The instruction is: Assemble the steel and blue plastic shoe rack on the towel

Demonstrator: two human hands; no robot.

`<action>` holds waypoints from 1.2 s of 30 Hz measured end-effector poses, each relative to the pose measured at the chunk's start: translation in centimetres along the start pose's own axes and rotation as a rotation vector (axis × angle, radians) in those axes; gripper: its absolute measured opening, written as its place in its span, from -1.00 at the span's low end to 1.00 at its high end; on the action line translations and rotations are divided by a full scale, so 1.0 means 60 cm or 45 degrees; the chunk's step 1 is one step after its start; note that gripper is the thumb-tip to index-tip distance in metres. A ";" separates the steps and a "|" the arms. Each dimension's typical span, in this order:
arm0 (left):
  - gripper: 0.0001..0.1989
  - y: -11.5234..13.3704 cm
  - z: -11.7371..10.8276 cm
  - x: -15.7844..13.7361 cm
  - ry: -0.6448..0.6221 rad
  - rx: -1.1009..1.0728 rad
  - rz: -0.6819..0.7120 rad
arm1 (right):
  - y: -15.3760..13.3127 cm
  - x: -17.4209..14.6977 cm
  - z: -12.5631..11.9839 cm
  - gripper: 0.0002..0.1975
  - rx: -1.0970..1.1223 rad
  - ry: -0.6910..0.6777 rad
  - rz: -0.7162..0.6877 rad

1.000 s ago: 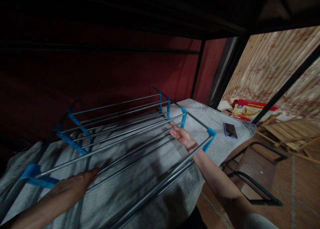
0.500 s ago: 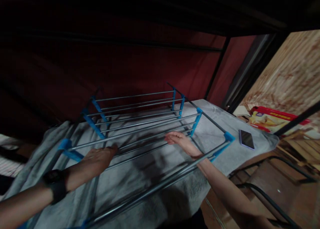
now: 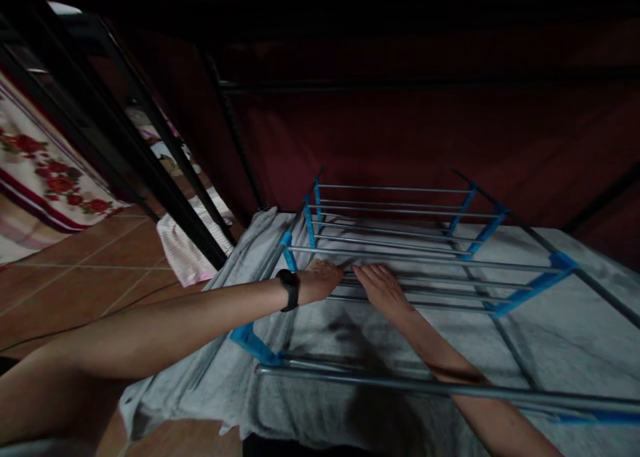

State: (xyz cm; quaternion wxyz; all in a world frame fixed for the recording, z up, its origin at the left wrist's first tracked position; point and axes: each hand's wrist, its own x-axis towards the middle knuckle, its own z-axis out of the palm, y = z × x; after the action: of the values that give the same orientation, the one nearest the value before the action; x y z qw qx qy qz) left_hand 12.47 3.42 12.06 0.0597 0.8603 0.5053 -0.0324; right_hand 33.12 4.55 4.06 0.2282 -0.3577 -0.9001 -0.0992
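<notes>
A rack of thin grey metal tubes with blue plastic brackets [image 3: 531, 285] lies on a grey blanket [image 3: 320, 334]. My left hand [image 3: 323, 281], with a black band on the wrist, is closed around one of the middle tubes near the left-side bracket. Close beside it, my right hand [image 3: 381, 288] reaches in over the front tube [image 3: 390, 381] and has its fingers bent over the same middle tube. The fingertips of both hands are partly hidden.
Dark metal posts [image 3: 150, 144] and a dark red cloth wall [image 3: 400, 130] enclose the back and left. A pink striped cloth [image 3: 185, 250] lies on the tiled floor [image 3: 115, 257]. A flowered blanket [image 3: 55, 177] hangs at far left.
The view has swung to the left; the phone and chair are out of sight. My right hand, open above the tubes before, has come down beside my left hand onto the tube.
</notes>
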 end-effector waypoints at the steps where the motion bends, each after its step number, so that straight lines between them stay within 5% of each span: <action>1: -0.77 -0.003 -0.006 -0.004 0.061 -0.073 0.033 | 0.001 0.003 0.001 -0.55 -0.019 -0.010 0.004; 7: -0.84 -0.039 -0.098 -0.087 0.284 -0.696 0.214 | 0.012 0.004 -0.005 -0.57 -0.026 -0.019 -0.048; 10: -0.71 -0.092 -0.118 -0.147 0.542 -0.939 -0.094 | 0.011 0.002 -0.004 -0.48 0.004 -0.039 -0.027; 12: -0.70 -0.135 -0.097 -0.177 0.829 -1.095 -0.345 | 0.011 0.002 -0.004 -0.42 0.026 -0.049 -0.015; 14: -0.74 -0.170 -0.053 -0.192 0.936 -1.288 -0.498 | 0.010 0.002 -0.006 -0.41 0.041 -0.050 -0.009; 17: -0.68 -0.186 0.017 -0.190 0.780 -1.461 -0.501 | 0.011 0.005 -0.014 -0.44 0.042 -0.041 -0.010; 22: -0.56 -0.168 0.074 -0.141 0.513 -1.733 -0.183 | 0.012 0.006 -0.024 -0.36 0.040 -0.068 -0.040; 31: -0.53 -0.196 0.138 -0.080 0.530 -2.127 -0.082 | 0.017 0.001 -0.019 -0.34 0.006 -0.084 -0.049; 36: -0.53 -0.192 0.150 -0.075 0.597 -2.110 -0.068 | 0.019 0.001 -0.023 -0.34 -0.017 -0.115 -0.054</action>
State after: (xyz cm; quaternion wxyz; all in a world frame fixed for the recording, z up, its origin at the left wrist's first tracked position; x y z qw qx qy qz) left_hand 0.26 3.88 2.86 0.5617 0.5115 0.3853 0.5238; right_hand 34.35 4.94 5.33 0.1828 -0.3441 -0.9162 -0.0939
